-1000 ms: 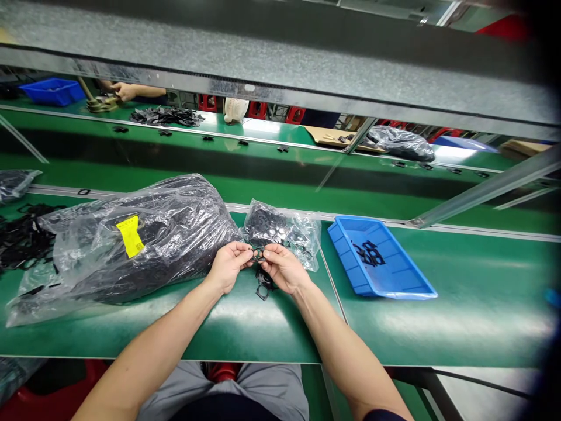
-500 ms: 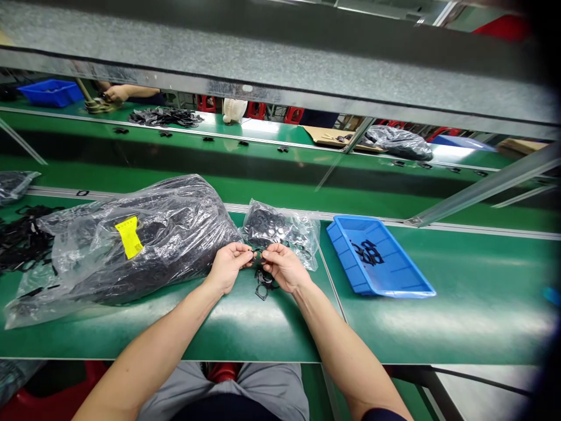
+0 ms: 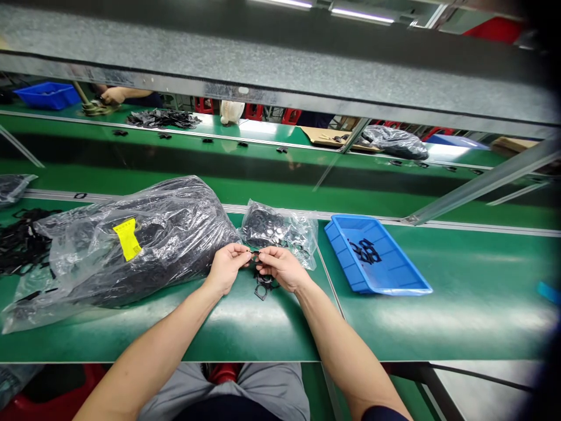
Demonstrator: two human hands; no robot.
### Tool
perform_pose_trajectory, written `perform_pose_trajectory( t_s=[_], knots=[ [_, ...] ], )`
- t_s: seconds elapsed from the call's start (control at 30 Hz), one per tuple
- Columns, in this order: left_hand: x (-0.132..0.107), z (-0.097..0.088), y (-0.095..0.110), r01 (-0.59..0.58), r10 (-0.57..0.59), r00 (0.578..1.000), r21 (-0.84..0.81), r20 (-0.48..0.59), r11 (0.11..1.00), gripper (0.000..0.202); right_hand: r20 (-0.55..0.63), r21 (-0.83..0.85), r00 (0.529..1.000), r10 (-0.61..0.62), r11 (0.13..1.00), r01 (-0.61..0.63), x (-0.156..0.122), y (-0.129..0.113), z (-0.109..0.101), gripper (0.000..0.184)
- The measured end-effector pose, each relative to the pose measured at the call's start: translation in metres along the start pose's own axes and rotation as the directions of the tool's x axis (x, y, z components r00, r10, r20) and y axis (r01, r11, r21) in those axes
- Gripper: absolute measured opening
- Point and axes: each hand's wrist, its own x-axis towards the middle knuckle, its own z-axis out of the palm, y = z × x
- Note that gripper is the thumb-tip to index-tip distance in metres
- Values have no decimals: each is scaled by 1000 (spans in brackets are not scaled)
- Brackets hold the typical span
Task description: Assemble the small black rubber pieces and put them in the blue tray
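Note:
My left hand (image 3: 228,266) and my right hand (image 3: 283,268) meet fingertip to fingertip above the green bench. Pinched between them is a small black plastic part (image 3: 255,255), mostly covered by the fingers. Just under my right hand lie several black frame-like pieces with round openings (image 3: 262,289). Behind the hands rests a clear plastic bag of small black parts (image 3: 263,224). Close to my left hand sits a large clear bag (image 3: 175,234) filled with black pieces, bearing a yellow label (image 3: 127,240).
A blue tray (image 3: 394,275) holding several black frames (image 3: 366,251) stands at the right. Loose black parts (image 3: 24,240) are heaped at the far left. A metal beam (image 3: 280,96) crosses overhead. Across the line, another person's hand (image 3: 114,95) works near a blue bin (image 3: 47,95).
My right hand's fingertips have closed in toward the left hand's, and both now grip the small black part. The view has shifted slightly; the bags and tray stay in place.

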Motion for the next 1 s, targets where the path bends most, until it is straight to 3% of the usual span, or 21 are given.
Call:
perform_pose_trajectory(
  t_s=[0.3, 0.43, 0.57, 0.63, 0.7, 0.77, 0.83, 0.93, 1.0],
  knots=[
    [0, 0, 1, -2, 2, 1000, -19, 7, 1000, 26, -12, 55, 1000, 15, 998, -15, 1, 3, 5, 30],
    [-1, 1, 2, -20, 20, 1000, -9, -5, 1000, 25, -47, -23, 995, -89, 996, 88, 3, 7, 6, 31],
    [-2, 1, 3, -35, 35, 999, -19, -18, 999, 25, -69, -260, 962, -264, 936, 238, 3, 7, 2, 26],
    [-2, 1, 4, -12, 12, 1000, -19, -10, 1000, 29, -74, -457, 881, -468, 801, 387, 0, 5, -1, 19],
    [-2, 1, 6, 27, -26, 999, -23, 38, 999, 32, 26, -650, 748, -663, 557, 517, -3, 4, -2, 10],
    [-3, 1, 7, 44, -39, 994, -52, 102, 998, 33, 207, -754, 652, -730, 306, 581, -5, 6, 0, 5],
    [-3, 1, 6, 27, -17, 992, -76, 126, 997, 33, 349, -780, 601, -719, 132, 612, -6, 10, 2, 10],
    [-1, 0, 5, -9, 15, 996, -64, 89, 998, 33, 428, -764, 534, -729, 25, 645, -5, 14, 5, 12],
    [0, -1, 4, -16, 19, 997, -48, 73, 999, 32, 388, -746, 525, -757, 76, 661, -3, 16, 6, 12]
  ],
)
